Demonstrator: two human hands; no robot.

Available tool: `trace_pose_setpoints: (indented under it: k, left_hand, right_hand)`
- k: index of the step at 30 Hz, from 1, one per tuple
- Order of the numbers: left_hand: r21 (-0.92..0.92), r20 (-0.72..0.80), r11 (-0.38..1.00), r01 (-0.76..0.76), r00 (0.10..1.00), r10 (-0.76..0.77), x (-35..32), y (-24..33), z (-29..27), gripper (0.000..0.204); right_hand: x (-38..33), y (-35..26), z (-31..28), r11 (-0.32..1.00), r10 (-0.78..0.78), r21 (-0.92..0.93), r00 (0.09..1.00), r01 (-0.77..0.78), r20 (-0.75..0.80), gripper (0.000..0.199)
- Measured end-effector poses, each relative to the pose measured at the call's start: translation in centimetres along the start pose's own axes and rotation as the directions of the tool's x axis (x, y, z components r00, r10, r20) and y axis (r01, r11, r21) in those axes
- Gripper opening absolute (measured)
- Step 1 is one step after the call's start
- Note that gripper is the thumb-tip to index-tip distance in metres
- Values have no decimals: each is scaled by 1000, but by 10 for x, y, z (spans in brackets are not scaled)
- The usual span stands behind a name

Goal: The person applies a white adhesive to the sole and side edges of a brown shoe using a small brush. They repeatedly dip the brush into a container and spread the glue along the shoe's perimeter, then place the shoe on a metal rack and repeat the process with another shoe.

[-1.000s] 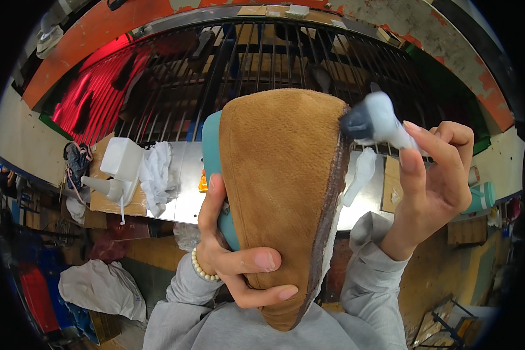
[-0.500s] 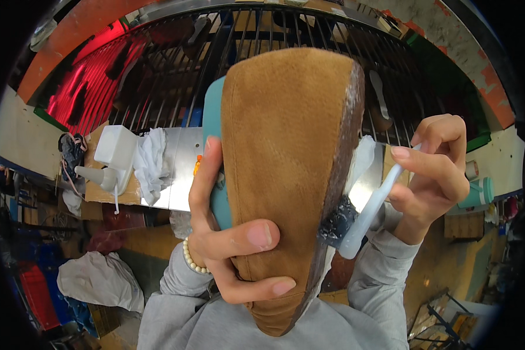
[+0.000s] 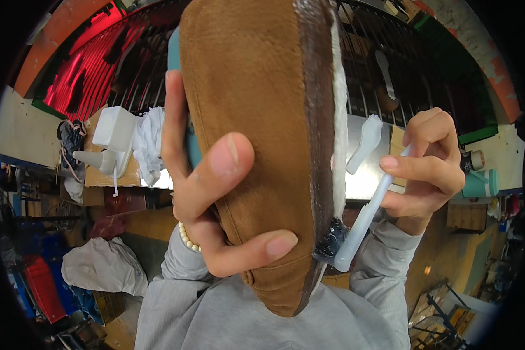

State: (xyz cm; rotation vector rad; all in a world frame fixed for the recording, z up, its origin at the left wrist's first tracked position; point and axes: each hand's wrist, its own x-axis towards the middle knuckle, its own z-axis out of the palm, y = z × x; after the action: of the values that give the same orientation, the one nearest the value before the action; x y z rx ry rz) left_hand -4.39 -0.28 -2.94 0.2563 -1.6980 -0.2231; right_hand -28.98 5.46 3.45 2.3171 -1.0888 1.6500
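Because the brown suede shoe upper was held so close to the camera, it filled the middle of my view and hid most of what lay behind it; its top ran out of frame, so I could not see the whole piece. The left hand was closed around it, thumb and one finger pressed on the suede face, the other fingers wrapped round the far side against a teal form of which only a thin strip showed. A beaded bracelet sat at that wrist. Along the right side of the upper I saw a dark edge band and beside it a white fleecy lining.

The right hand was clenched on the translucent handle of a brush, whose dark bristles touched the lower end of the edge band. How far the bristles reached under the edge I could not tell.

Behind the hands, the metal worktop showed only in patches. On it, to the left, stood a white squarish container next to a crumpled white cloth; to the right lay a white spoon-shaped piece, partly covered by the lining. A teal cup stood at the far right. A dark barred rack rose behind, its contents too dim to make out.
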Motion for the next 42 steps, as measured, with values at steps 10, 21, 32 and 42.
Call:
trace_pose_setpoints:
  k: [10, 21, 32, 42]
  left_hand:
    - [3, -26, 1000, 29, 999, -29, 5, -3, -2, 68]
    - [14, -50, 999, 42, 998, -41, 6, -8, -2, 63]
    - [31, -51, 999, 39, 998, -37, 8, -7, 0, 59]
    - [41, -58, 999, 35, 998, -33, 11, -7, 1, 55]
  right_hand:
    - [-10, -4, 2, 999, -7, -38, 999, 5, -35, 53]
    - [-14, -15, 2, 970, 206, -112, 973, -217, -106, 40]
    - [-12, -16, -3, 993, 80, -86, 996, -83, -46, 43]
    - [-12, -11, -8, 995, 86, -58, 995, -82, 57, 44]
